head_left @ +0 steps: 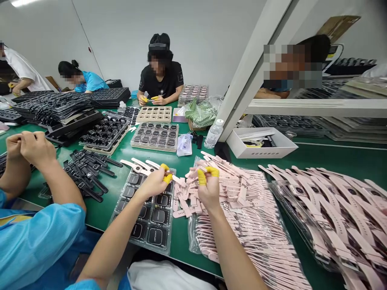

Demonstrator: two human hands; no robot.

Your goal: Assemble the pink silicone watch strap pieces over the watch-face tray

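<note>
My left hand (155, 182), with yellow finger cots on its fingertips, is closed in a pinch over a clear tray (171, 237) of square dark watch faces (159, 215). What it pinches is too small to make out. A few watches with pale pink straps (137, 167) lie across the tray's far end. My right hand (209, 187), also in yellow finger cots, is raised over a heap of loose pink watch straps (242, 189). Its thumb and fingers close on a pink watch strap (203, 168), partly hidden by the fingers.
Bagged pink straps (250, 229) lie right of my hands, and trays of pink-strapped watches (329, 209) stand further right. Black watches (86, 173) are piled at left beside a co-worker's hands (33, 149). A bottle (214, 133) and white box (261, 144) stand behind. Another person (160, 76) works opposite.
</note>
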